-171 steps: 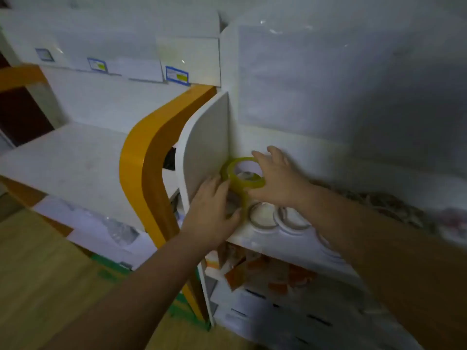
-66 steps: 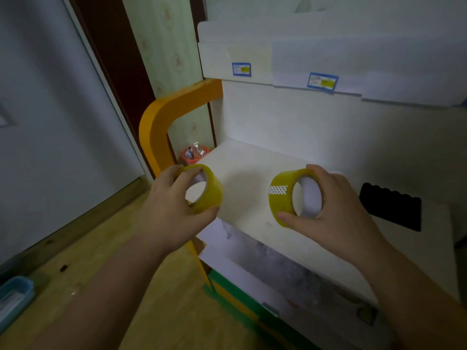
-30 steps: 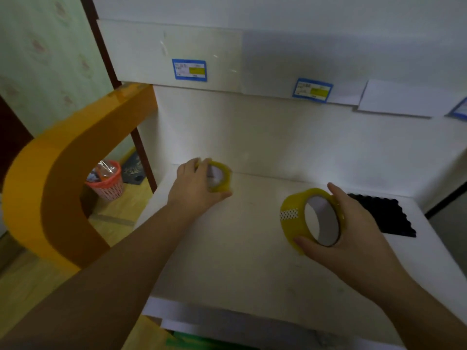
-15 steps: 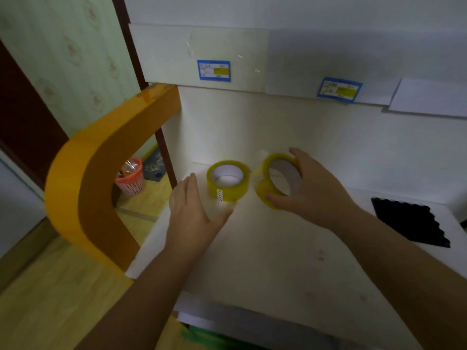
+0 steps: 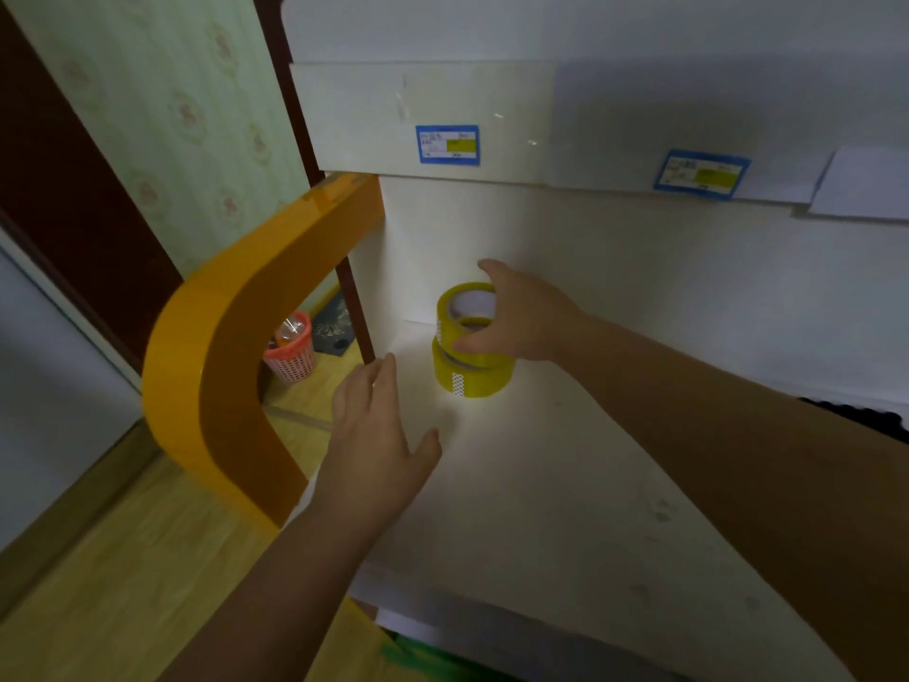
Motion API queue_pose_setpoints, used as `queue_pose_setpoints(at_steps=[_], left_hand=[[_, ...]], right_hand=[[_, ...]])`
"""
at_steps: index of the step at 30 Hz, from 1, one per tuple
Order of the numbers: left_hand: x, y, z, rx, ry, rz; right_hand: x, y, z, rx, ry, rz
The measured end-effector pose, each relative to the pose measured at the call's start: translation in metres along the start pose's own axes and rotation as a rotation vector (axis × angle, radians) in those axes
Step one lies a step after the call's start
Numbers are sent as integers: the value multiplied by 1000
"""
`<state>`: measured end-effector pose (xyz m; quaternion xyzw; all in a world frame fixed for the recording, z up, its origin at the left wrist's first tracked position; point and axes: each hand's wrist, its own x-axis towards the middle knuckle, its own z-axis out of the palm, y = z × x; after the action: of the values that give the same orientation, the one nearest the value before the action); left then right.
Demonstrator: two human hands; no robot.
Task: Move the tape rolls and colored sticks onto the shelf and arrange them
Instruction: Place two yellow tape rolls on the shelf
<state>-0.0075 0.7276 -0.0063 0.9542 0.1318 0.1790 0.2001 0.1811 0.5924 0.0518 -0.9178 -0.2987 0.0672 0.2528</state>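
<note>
With the right hand (image 5: 521, 319) gripping the upper yellow tape roll (image 5: 465, 310) tilted on the lower yellow tape roll (image 5: 472, 374) in the white shelf's (image 5: 541, 509) back-left corner, level it, then release; the left hand (image 5: 378, 435) hovers slack, holding nothing.

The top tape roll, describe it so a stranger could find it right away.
On the white shelf, look at the back left corner by the orange curved panel. Two yellow rolls are stacked there; the top tape roll is the one the right hand grips, tilted on the bottom roll.
</note>
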Motion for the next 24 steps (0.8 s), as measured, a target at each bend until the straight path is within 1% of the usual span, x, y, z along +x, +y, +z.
queue_pose_setpoints(at_steps=[5,11,14,18,21,24], left_hand=[[3,-5,2,-6,-18,4],[9,-10,1,-26,-39,1],[12,-13,-1,-17,-33,37],[17,-12,-5,-55,-67,64],[23,-13,-7,-62,-105,86],[28,-8,-8,-59,-106,150]], right_hand=[[3,-9,8,-42,-24,-26],[5,-6,17,-30,-26,33],[4,-5,22,-38,-5,39],[-6,1,29,89,13,47],[-33,10,27,136,132,23],[-81,30,21,120,346,46]])
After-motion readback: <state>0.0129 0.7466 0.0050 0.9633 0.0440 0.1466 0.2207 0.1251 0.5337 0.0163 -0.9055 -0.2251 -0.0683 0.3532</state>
